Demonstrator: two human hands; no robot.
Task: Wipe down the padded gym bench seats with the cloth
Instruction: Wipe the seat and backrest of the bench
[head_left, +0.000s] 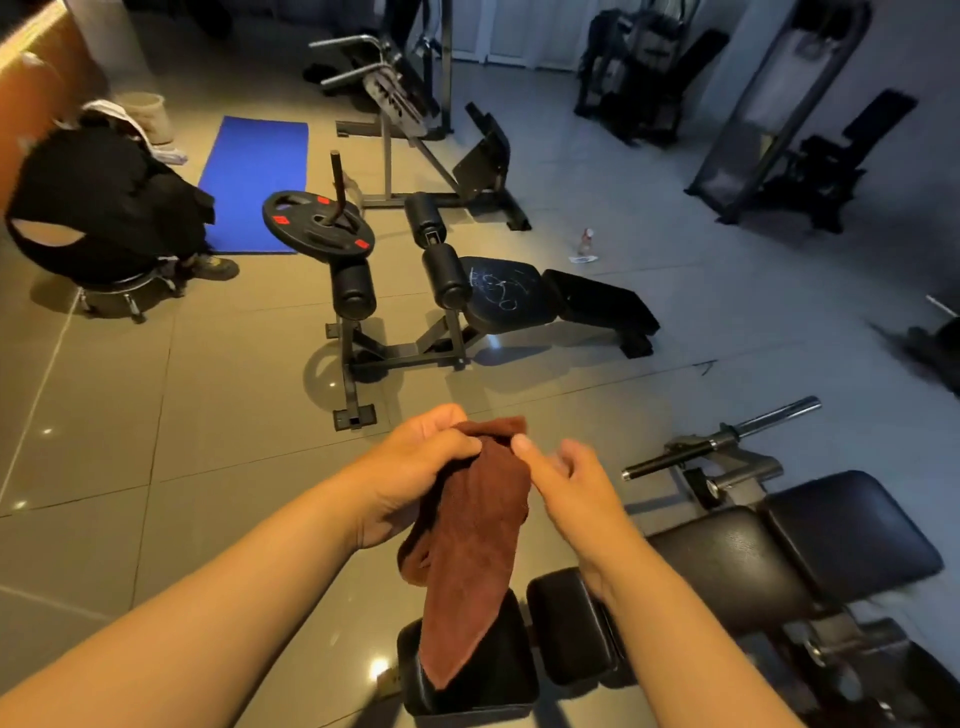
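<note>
Far left: a person in black clothes (104, 208) sits on a low wheeled stool (122, 291), and a pale bucket (150, 117) stands behind them.
Mat: a blue mat (254, 182) lies flat on the tiled floor (208, 415), just beside the seated person.
Weight plate: 1 black weight plate (317, 223) with red marks sits on an upright peg at the left end of the far bench.
Far bench: the far bench (597, 306) is low and black and stands mid-room. Its seat pad (506, 296) bears white scribbles, and 3 foam rollers show at its left end.
Bottle: a small clear bottle (586, 243) stands on the floor beyond the far bench, apart from it.
Left hand: the left hand (415, 478) is raised at centre frame, its fingers curled round the upper part of the cloth, grasping it.
Cloth: the brown cloth (467, 545) is held in the air between the 2 hands and hangs down. Its lower end shows in front of the left of 2 near rollers (498, 675); whether it touches that roller cannot be told.
Right hand: the right hand (571, 488) is just right of the cloth, with its thumb on the cloth's upper edge. The other fingers are blurred, so whether it grips or only touches cannot be told.
Near bench: the near bench (737, 561) shows its black padded seat at lower right beside the right forearm, with a second pad further right.
Bar: a chrome-tipped bar (727, 436) lies behind the near bench.
Far right: dark machines (810, 171) stand along the back.
</note>
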